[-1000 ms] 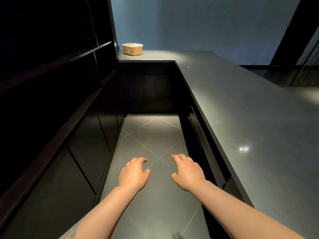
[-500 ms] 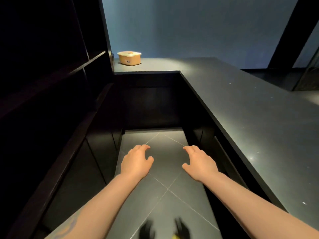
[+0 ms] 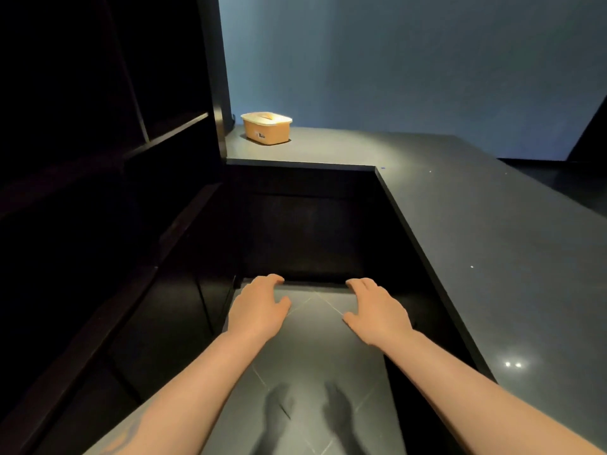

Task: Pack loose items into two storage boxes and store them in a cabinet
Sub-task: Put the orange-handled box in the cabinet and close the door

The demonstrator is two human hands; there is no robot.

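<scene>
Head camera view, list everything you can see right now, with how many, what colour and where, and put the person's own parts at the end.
Orange plastic storage box with a white lid: one, orange and white, on the far left corner of the countertop, next to the tall cabinet.
Dark L-shaped countertop: one, dark grey, glossy, running along the right side and across the far end.
Tall dark cabinet with shelves: one, near black, along the left side.
Grey tiled floor: one, dark grey, in the aisle between cabinet and counter.
Blue wall: one, blue-grey, behind the counter.
Hands: two, bare, empty, fingers loosely spread, held out over the aisle; left hand, right hand.
</scene>
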